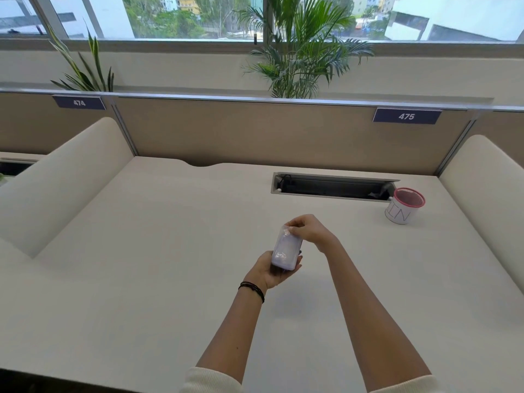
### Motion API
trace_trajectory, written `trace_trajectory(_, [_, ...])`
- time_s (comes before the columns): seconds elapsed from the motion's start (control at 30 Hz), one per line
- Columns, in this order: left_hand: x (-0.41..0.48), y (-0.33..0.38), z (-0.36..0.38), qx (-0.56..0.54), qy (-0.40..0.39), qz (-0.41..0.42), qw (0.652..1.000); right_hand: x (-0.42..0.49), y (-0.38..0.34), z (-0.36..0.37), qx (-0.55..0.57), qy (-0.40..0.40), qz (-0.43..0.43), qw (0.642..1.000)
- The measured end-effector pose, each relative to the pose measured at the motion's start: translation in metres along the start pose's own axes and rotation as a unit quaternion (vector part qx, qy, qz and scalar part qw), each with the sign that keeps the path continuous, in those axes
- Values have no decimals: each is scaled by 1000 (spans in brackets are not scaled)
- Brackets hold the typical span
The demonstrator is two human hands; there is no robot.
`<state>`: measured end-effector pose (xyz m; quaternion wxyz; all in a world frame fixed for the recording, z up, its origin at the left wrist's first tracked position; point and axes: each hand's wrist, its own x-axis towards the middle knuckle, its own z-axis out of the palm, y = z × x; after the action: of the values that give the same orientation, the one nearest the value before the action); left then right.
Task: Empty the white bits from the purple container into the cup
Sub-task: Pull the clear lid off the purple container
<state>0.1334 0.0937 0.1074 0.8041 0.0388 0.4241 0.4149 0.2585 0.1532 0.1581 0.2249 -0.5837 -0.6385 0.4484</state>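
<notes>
Purple container [285, 252] above mid-table: left hand [273, 272] cups its base, right hand [307, 229] pinches its top; cup [404, 206] near far right corner.

Partition tags [79, 102] read "474" and "475" [406, 116]; the cup [402, 207] bears "IN".

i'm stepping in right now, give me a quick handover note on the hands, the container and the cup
Left hand: holds the purple container from below, above the desk.
Right hand: fingers pinch the container's far top end, apparently at the lid.
Cup: pink-rimmed, marked IN, stands far right near the cable slot, well apart from the hands.
Done: container picked up.
Left: open it, carry it to the cup, tip the white bits in.
</notes>
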Motion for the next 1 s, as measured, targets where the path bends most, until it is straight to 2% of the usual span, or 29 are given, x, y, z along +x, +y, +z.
trace_trajectory(0.47, [0,2,-1,-27,-14,7,1000,-2,-6,-3,64,34,10,997])
trace_trajectory(0.6, [0,2,0,-33,-4,10,999,-3,-8,-6,130,55,20,990])
trace_trajectory(0.7, [0,0,2,-25,0,12,1000,-5,-8,-6,207,42,32,977])
trace_trajectory(1.0, [0,0,4,1,-20,42,999,-10,-3,3,93,76,32,992])
